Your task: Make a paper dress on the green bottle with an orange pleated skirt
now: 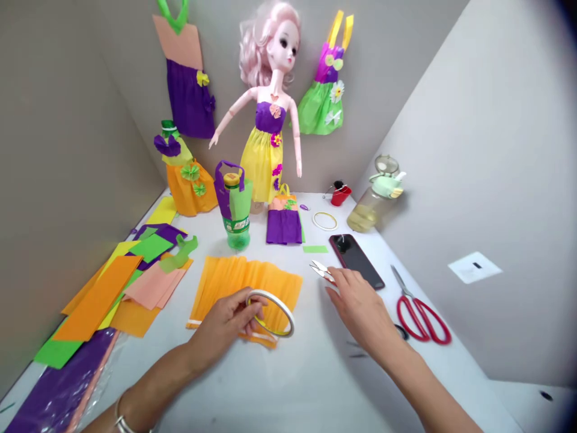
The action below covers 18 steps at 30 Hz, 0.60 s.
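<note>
My left hand (237,313) grips a roll of white double-sided tape (292,325), pinched at its left side and tilted over the orange fabric. The pleated orange piece (252,273) lies flat on the table, with white tape strips along its lower edge. My right hand (358,304) has its fingers round the red handle of small thread snips (321,269). The snips' blades point left and stand slightly apart; the fingers hide most of the handle. A black phone (356,258) lies just beyond this hand.
Coloured fabric pieces (99,294) pile at left. A dressed doll (270,120) stands behind, near a green bottle (237,234) in a fabric holder. Red-handled scissors (419,313), another tape roll (325,221) and a water bottle (372,201) are at right. Small dresses (192,96) hang on the wall.
</note>
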Motion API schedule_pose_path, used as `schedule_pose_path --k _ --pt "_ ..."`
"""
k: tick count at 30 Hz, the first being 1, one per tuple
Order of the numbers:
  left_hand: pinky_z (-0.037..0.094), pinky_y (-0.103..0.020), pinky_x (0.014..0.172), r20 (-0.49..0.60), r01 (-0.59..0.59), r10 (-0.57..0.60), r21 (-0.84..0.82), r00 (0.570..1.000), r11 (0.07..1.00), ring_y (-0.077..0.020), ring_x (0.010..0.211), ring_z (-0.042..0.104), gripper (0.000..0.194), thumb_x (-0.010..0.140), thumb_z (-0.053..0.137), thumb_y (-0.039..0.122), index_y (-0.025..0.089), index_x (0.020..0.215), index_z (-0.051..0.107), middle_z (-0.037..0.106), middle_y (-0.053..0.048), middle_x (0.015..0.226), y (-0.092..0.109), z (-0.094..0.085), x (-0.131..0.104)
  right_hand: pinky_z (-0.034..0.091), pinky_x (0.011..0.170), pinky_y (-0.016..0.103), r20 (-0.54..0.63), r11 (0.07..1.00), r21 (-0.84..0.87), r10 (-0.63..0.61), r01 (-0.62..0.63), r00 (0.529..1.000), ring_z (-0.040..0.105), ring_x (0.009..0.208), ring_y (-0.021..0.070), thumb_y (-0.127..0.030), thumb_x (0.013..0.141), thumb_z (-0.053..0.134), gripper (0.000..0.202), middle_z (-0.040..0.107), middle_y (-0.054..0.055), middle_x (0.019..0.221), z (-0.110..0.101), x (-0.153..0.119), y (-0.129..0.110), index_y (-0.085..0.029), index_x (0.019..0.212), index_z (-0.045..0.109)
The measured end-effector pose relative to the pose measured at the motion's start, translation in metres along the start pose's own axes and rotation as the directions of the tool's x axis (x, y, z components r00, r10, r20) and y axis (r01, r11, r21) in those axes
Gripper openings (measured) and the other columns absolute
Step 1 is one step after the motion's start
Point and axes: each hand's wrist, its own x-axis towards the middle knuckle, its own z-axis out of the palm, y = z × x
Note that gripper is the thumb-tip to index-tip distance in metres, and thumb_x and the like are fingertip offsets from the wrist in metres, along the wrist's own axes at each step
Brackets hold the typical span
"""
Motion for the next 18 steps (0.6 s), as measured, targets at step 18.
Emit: schedule_pose_path --k 18 --pt "0.044 -0.022 0.055 -0.057 0.001 -0.016 -0.252 0.998 0.968 -0.0071 0.054 0.053 0.038 0.09 0.057 0.048 0.017 0.111 0.057 0.056 0.004 0.077 -0.012 -0.022 0.008 0.044 0.074 0.027 0.436 0.631 0.746 -0.224 -0.211 0.872 0.056 0.082 0.0165 -0.041 0.1 0.035 0.036 0.061 0.004 0.093 -0.048 0.007 -0.002 -0.02 0.108 0.063"
